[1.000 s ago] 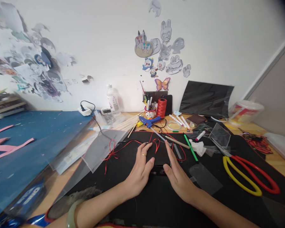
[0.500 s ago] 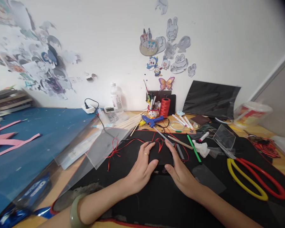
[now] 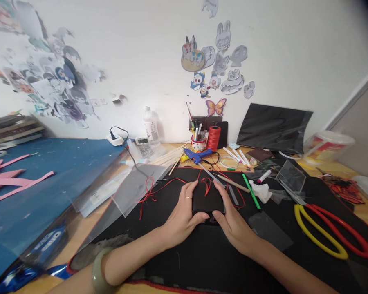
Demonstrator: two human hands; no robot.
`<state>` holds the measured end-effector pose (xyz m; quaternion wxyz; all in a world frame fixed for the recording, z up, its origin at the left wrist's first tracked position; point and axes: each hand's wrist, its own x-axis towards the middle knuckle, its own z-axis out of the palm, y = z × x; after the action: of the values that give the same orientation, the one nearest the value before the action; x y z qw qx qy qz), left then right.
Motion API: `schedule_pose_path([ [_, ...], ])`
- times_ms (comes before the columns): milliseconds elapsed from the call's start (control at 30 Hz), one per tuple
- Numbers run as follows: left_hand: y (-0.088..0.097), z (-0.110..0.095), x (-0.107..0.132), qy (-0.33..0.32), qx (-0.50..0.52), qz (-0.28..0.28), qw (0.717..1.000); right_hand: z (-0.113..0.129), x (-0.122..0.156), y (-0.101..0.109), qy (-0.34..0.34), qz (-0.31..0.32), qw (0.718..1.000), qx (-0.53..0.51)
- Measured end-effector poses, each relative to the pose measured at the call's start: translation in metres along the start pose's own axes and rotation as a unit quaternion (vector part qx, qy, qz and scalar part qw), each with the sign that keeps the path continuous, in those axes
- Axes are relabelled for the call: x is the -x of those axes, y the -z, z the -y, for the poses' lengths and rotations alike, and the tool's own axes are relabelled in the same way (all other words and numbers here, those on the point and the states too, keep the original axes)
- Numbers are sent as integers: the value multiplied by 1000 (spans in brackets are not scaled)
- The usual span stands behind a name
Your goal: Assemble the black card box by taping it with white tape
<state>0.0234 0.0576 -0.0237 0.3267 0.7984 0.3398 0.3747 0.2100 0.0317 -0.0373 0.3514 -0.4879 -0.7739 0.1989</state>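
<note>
- The left hand gripped a black box along one side.
- The right hand held the opposite side, seemingly to steady it.
- The box was over the black mat, between both hands.

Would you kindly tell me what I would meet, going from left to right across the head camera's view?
Pink strips → white plug adapter → red bow → left hand → black object → right hand → white tissue → scissors with yellow and red handles.
</note>
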Motion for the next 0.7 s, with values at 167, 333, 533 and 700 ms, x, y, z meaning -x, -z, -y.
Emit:
schedule_pose_path([
  [167, -1, 0, 0, -1, -14, -6, 1000, 0, 0, -1, -5, 0, 1000, -2],
  [333, -1, 0, -1, -1, -20, -8, 1000, 0, 0, -2, -11, 7, 1000, -5],
  [533, 0, -1, -2, 14, -36, 4, 999, 2, -1, -2, -16, 6, 1000, -10],
  [700, -2, -1, -3, 24, -38, 2, 999, 1, -2, -2, -15, 5, 1000, -6],
])
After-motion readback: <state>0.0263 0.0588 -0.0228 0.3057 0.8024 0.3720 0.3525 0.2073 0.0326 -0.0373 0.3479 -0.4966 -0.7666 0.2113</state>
